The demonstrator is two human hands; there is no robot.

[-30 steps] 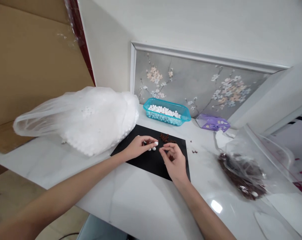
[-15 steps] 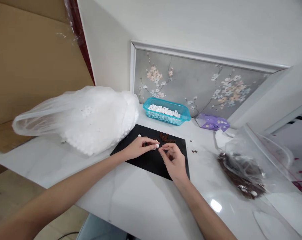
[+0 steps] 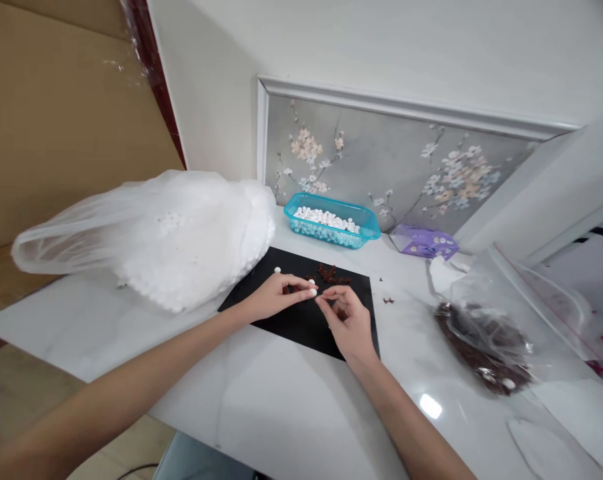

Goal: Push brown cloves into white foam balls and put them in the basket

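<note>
My left hand [image 3: 280, 297] is closed in a pinch on a small white ball [image 3: 313, 293] above the black mat [image 3: 296, 325]. Close beside it, my right hand [image 3: 348, 319] has thumb and forefinger pressed together near the ball; what they hold is too small to make out. Another white ball [image 3: 312, 282] shows just behind my left fingertips. One more white ball [image 3: 278, 270] lies on the mat to the left. Behind my hands is a small pile of reddish-brown bits [image 3: 328, 273] at the mat's far side.
A blue plastic basket [image 3: 374, 231] of white balls stands at the wall. Left of the mat lies a big translucent bag [image 3: 196, 233] of white balls. To the right are a purple packet [image 3: 426, 243] and a clear zip bag [image 3: 486, 343] with brown contents.
Both hands keep almost the same place and pinch. The view has shifted very slightly; nothing is plainly taken hold of or let go.
</note>
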